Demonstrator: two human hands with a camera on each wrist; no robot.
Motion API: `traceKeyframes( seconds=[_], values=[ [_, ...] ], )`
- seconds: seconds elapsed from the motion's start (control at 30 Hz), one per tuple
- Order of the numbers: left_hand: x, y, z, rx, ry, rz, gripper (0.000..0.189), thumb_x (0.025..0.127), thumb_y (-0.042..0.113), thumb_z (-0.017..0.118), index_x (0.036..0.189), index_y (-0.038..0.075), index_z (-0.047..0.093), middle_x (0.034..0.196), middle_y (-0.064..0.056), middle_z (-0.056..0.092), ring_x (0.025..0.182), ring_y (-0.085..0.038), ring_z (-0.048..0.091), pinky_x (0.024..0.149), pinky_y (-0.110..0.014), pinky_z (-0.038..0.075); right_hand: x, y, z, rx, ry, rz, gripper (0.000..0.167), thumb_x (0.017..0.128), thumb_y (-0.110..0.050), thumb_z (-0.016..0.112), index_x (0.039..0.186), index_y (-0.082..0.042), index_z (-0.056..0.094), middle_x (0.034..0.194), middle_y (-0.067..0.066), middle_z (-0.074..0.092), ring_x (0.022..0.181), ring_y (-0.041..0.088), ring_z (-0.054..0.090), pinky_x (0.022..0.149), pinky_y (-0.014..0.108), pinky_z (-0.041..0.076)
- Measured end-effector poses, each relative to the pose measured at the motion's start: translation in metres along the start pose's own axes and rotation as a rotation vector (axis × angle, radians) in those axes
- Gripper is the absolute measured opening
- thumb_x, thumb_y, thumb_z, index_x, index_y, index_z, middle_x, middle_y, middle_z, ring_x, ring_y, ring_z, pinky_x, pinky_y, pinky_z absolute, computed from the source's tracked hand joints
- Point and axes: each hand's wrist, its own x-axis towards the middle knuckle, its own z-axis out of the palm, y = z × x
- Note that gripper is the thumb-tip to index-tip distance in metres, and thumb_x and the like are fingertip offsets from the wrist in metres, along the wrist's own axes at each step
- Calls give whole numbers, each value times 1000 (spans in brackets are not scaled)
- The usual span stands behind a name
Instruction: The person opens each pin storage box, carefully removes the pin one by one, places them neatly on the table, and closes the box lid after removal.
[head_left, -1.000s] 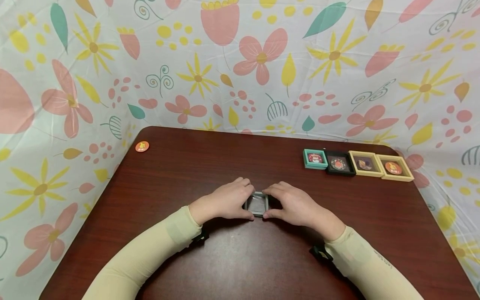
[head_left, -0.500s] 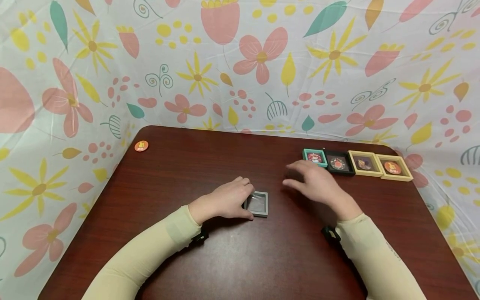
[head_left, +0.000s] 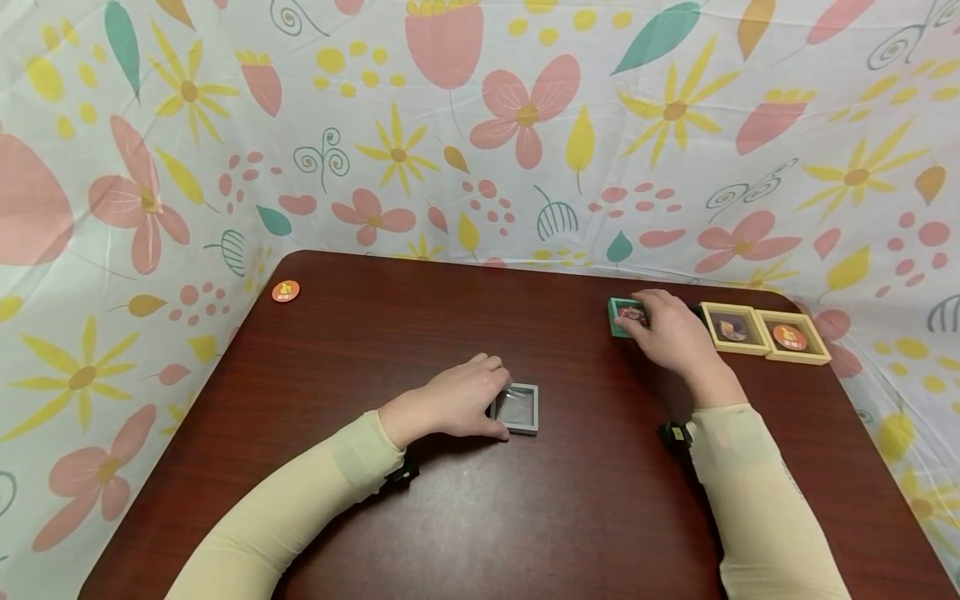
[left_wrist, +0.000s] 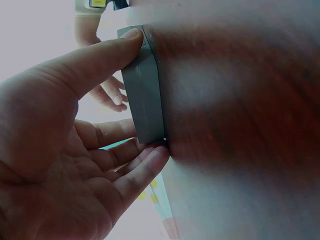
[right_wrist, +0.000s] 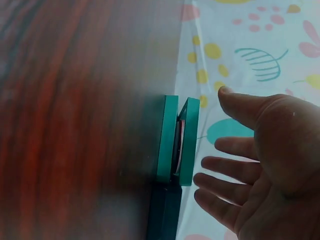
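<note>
One grey frame (left_wrist: 144,95) sits near the middle of the dark bench (head_left: 510,517), pinched between the thumb and fingers of the left grip (head_left: 452,398); the right grip (head_left: 670,335), released with fingers spread, hovers just beside the teal frame (right_wrist: 189,142), and two pale yellow frames (head_left: 763,333) lie over to the right
</note>
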Motion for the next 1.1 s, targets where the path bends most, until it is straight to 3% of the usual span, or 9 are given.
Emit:
traceKeyframes(
  seconds=[0.63, 1.1],
  values=[
    [-1, 2, -1, 15, -14, -18, 65, 86, 54, 94, 129, 9, 72, 116, 0, 62, 109, -20, 54, 91, -32, 53, 9, 8, 7, 0, -100, 23, 78, 111, -41, 70, 161, 13, 45, 165, 38, 41, 151, 58, 40, 122, 73, 32],
    [0, 2, -2, 53, -14, 2, 68, 88, 53, 91, 136, 9, 71, 117, -1, 61, 107, -20, 53, 87, -32, 53, 13, 6, 12, -51, -90, 6, 76, 108, -35, 75, 159, 15, 47, 162, 38, 45, 149, 57, 43, 119, 73, 36]
  ],
)
